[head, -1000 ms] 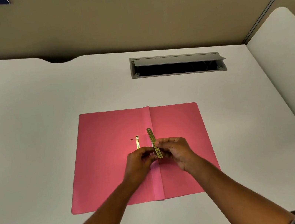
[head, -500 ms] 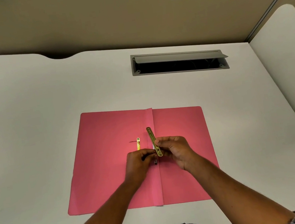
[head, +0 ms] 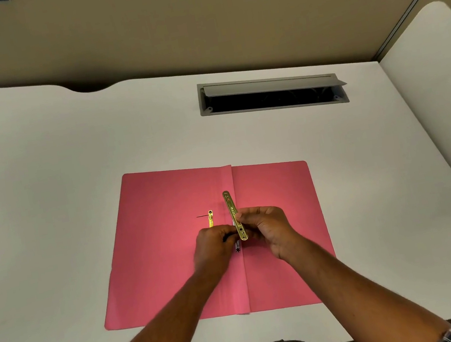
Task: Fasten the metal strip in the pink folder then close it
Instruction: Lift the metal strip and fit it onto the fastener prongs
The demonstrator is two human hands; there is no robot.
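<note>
The pink folder point(head: 168, 249) lies open and flat on the white desk, its spine fold running down the middle. My right hand point(head: 270, 229) pinches a brass metal strip point(head: 232, 208) near its lower end, holding it nearly upright over the spine. My left hand point(head: 214, 247) is closed just left of the spine, its fingertips at the strip's lower end; what they pinch is hidden. A thin brass prong point(head: 210, 218) sticks up from the left flap above my left hand, casting a thin dark shadow.
A grey cable slot point(head: 271, 94) with its lid raised is set into the desk point(head: 42, 186) beyond the folder. A beige partition runs along the back. A second desk surface point(head: 441, 75) adjoins on the right.
The view has shifted a little. My hands have stayed together at the spine, and the strip's lower end sits slightly lower against my left fingertips.
</note>
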